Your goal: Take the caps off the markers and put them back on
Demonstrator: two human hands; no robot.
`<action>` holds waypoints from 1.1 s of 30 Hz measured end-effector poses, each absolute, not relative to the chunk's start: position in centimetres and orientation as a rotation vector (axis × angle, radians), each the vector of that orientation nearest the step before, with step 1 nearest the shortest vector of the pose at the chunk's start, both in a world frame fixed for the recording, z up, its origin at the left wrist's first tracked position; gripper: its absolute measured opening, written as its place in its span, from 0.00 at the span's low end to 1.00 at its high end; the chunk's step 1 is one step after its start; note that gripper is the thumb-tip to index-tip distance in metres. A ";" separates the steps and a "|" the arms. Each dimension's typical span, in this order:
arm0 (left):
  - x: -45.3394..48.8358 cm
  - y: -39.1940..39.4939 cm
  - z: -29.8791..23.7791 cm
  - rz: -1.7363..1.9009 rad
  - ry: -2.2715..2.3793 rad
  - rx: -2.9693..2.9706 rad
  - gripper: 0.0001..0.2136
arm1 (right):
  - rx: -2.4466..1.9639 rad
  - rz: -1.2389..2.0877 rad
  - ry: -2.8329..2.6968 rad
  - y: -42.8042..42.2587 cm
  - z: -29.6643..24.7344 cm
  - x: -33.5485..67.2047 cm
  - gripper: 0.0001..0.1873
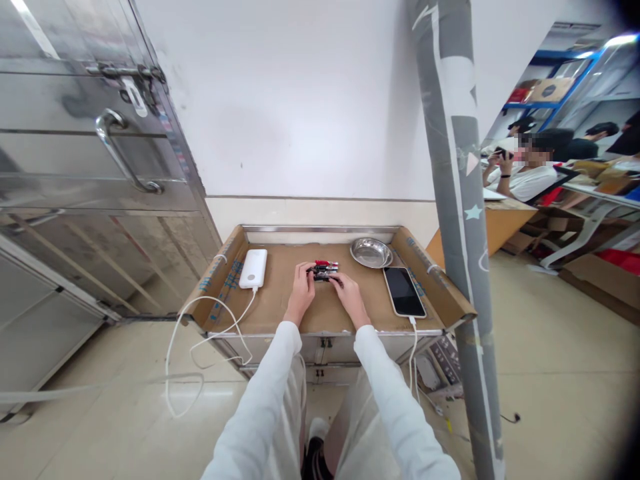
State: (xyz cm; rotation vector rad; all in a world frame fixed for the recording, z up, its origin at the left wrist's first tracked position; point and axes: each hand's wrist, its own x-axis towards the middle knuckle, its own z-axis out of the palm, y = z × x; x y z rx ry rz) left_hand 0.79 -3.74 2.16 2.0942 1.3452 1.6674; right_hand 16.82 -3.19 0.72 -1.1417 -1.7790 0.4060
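Note:
Both my hands rest on a small cardboard-covered table [325, 307]. My left hand [301, 288] has its fingers curled onto the left end of a small dark object [323, 272] that lies near the table's middle. My right hand [349, 293] touches its right end with bent fingers. Small red and silver parts [326, 264] lie just behind that object. At this distance I cannot make out what the dark object is.
A white power bank [253, 268] with a white cable [200, 333] lies at the left. A round metal dish [371, 253] and a black phone [404, 291] on a cable sit at the right. A steel cabinet [90, 167] stands left, a grey pole [457, 233] right, seated people beyond.

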 end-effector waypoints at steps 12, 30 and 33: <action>0.4 -3.3 1.0 1.098 1.313 2.295 0.03 | -1.293 0.193 -1.729 -3.3 0.4 17.2 0.16; 0.4 -2.3 -0.4 1.176 1.423 2.172 0.07 | -1.314 -0.010 -2.078 -3.1 0.0 17.0 0.09; 0.5 -2.7 -0.1 1.146 1.343 2.208 0.06 | -1.354 -0.064 -2.085 -3.2 0.0 17.0 0.08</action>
